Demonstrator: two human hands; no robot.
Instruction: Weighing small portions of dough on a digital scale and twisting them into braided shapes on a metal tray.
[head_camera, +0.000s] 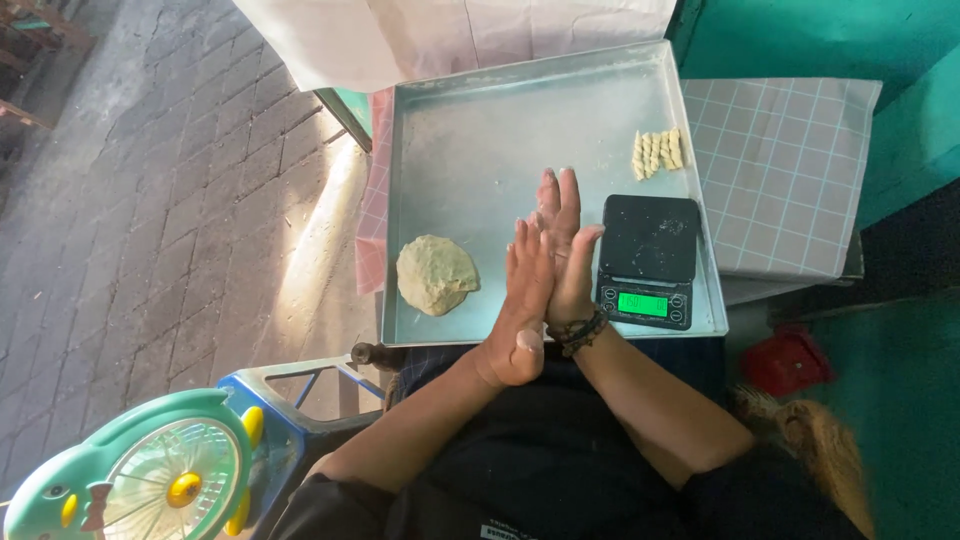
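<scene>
My left hand and my right hand are pressed flat together, palm to palm, fingers straight, above the near middle of a shallow metal tray. Whatever may lie between the palms is hidden. A dark beaded bracelet circles my right wrist. A rough lump of pale dough rests on the tray just left of my hands. A short row of small twisted dough pieces lies at the tray's far right.
A black digital scale with a lit green display stands in the tray's near right corner. A checked cloth covers the surface to the right, with a red object below it. A teal fan sits lower left beside brick paving.
</scene>
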